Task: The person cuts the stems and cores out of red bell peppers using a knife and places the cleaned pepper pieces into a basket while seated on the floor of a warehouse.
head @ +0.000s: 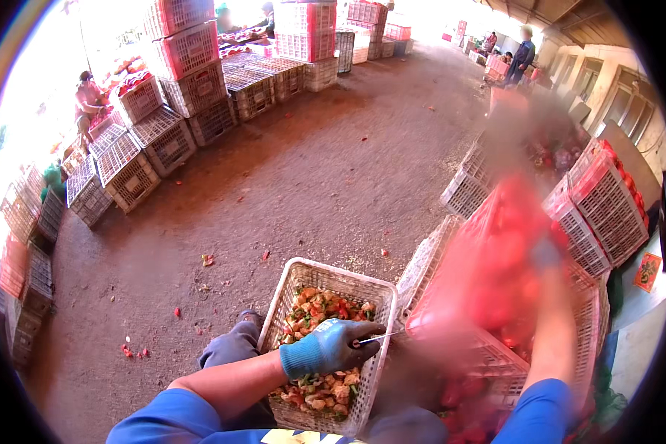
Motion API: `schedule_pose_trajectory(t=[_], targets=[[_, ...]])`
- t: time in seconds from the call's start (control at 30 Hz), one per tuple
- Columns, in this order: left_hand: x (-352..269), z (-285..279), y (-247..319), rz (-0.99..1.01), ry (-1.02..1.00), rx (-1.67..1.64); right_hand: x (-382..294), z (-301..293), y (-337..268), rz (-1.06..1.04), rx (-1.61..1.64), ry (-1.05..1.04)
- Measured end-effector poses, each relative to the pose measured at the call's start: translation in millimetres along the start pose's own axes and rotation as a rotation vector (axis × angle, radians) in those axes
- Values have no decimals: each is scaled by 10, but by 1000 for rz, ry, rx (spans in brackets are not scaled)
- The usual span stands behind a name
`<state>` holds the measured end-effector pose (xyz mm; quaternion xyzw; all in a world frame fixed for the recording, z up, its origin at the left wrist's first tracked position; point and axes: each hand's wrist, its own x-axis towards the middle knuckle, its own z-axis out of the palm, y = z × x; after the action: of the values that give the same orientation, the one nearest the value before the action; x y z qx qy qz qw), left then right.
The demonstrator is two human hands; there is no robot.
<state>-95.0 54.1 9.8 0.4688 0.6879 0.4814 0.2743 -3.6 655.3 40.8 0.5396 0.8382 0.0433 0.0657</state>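
My left hand [338,345], in a blue and grey work glove, is closed on a small thin-bladed tool [374,338] over a plastic crate [389,299]. That crate holds pepper cores and scraps [316,391] with bits of green. At the right, my gloved right hand [545,255] reaches against red peppers [497,277] heaped in a crate lined with red mesh [460,238]. The right hand is blurred, and whether it grips a pepper or the mesh does not show. More red peppers [466,402] lie low, near my right knee.
Stacked plastic crates [191,53] line the left side. Crates of red peppers [610,202] stand at the right by a wall. A blurred shape hides part of the right side. A person stands [521,58] far off; another [89,100] is at the left. Scraps dot the floor [288,183].
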Motion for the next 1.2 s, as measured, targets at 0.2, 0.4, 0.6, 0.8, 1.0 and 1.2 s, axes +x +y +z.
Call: schedule_pose_trajectory(t=[0.2, 0.4, 0.6, 0.8, 1.0, 1.2], targets=[[-24, 33, -14, 38, -3, 61, 50, 126, 403, -52, 43, 27], [-135, 64, -16, -21, 40, 73, -946, -352, 388, -254, 464, 284], [-178, 80, -490, -140, -13, 416, -2484, -247, 842, -498, 564, 792], [-420, -133, -359, -397, 54, 103, -4428, 1420, 1997, 99, 1505, 644], [-847, -433, -794, -592, -99, 63, -6702, 3746, 2899, 440, 135, -375], [-905, -257, -627, -784, -63, 50, -8060, 4819, 2911, 1088, 762, -502]])
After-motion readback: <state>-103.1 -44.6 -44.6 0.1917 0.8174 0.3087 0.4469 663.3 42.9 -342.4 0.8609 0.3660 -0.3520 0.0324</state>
